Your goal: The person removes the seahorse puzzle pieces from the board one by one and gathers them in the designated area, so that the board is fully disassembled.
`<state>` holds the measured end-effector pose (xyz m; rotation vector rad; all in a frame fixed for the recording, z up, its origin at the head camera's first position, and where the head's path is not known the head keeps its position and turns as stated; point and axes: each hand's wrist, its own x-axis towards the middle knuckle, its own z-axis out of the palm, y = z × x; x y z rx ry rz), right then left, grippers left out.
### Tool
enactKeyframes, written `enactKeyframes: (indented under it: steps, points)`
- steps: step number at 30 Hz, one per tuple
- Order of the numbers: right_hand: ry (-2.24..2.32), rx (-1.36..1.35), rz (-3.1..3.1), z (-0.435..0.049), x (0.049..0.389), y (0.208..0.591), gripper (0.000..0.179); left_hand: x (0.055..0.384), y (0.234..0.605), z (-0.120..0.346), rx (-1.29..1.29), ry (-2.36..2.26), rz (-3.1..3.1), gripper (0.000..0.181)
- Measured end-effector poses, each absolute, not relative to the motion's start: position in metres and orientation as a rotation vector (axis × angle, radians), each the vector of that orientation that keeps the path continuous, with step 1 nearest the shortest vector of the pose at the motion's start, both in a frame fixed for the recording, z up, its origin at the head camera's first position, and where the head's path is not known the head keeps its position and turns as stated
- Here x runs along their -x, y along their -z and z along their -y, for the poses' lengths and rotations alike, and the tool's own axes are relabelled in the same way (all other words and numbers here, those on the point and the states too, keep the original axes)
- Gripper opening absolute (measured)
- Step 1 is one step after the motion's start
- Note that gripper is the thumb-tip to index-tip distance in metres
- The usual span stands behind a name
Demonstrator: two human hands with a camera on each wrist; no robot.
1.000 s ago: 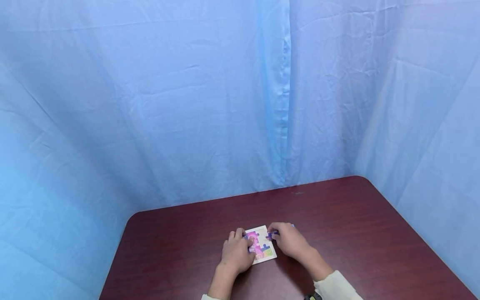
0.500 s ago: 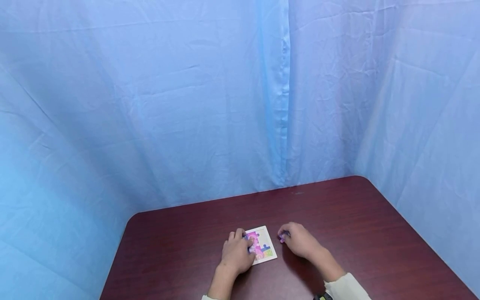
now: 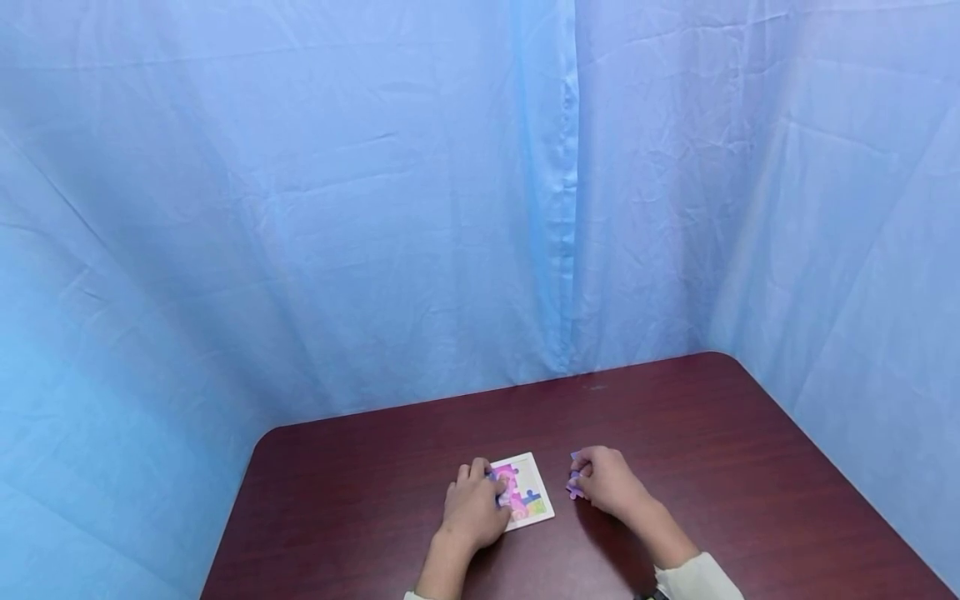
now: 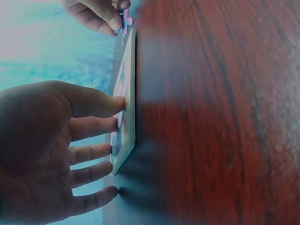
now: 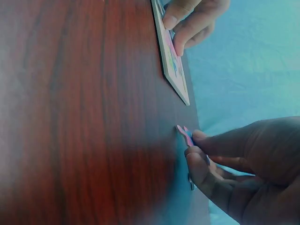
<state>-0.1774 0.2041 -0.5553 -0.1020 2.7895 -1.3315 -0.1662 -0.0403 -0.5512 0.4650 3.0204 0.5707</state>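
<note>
The right hand (image 5: pixel 248 164) pinches a pink-and-blue jigsaw piece (image 5: pixel 185 134) above the reddish-brown wood-grained table (image 5: pixel 93 103). Near it, the left hand's (image 5: pixel 199 21) fingertips touch a pale-rimmed jigsaw board (image 5: pixel 177 88) lying flat; blue cloth (image 5: pixel 248 70) hangs behind.

**Room on the tray's right, a hand over its left**

The left hand (image 3: pixel 472 507) lies over the left part of the square, pale-rimmed puzzle tray (image 3: pixel 529 477), blocking entry from that side. The tray's bare upper right part can be reached from above, over the far rim or from the right. There, a narrow strip of dark red wood-grain desk (image 3: pixel 375 471) separates it from the purple, pink and blue jigsaw piece (image 3: pixel 576 491) pinched in the right hand (image 3: pixel 609 481), which bars the way farther right. On the near side, a passage runs between left forearm (image 3: pixel 443 560) and right forearm (image 3: pixel 663 532). Behind the desk, a creased light-blue fabric curtain (image 3: pixel 375 208) closes the back.
</note>
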Motion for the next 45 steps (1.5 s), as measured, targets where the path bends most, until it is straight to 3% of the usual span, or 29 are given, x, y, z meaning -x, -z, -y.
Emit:
enactKeyframes:
  steps: [17,28,45]
  points:
    - [1.006,-0.126,-3.022,-0.210,0.174,0.556,0.005,0.169,0.549,0.042,-0.459,-0.598,-3.010,0.039]
    - [0.867,-0.241,-3.006,-0.225,0.169,0.553,0.030,0.168,0.548,0.042,-0.441,-0.606,-2.989,0.040]
    - [0.847,-0.341,-3.002,-0.257,0.168,0.551,0.046,0.168,0.553,0.042,-0.443,-0.600,-3.002,0.041]
